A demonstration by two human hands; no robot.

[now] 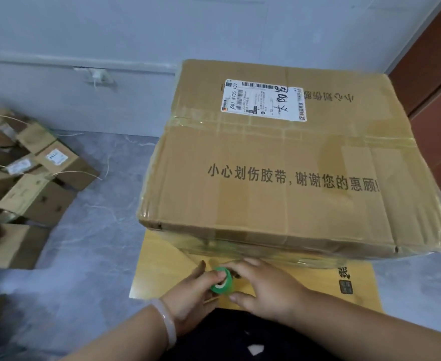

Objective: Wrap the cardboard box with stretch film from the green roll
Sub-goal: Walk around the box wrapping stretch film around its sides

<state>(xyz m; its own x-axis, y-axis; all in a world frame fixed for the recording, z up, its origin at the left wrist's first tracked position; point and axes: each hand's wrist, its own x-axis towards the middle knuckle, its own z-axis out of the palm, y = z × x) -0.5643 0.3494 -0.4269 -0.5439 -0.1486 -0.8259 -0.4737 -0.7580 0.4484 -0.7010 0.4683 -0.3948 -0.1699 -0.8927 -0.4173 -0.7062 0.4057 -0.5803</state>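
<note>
Both hands (188,302) (268,290) grip green roll (222,279), core facing camera

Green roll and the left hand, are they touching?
Touching. The head view shows the left hand gripping the green roll, thumb and fingers curled round it.

Left of the cardboard box (279,165), open floor (97,243) as far as a pile of small boxes (32,183). Behind, wall (136,35) close. Right, brown cabinet (432,105) near. In front, narrow strip of yellow sheet (159,261).

Green roll (225,285) partly behind fingers (218,274)
</note>
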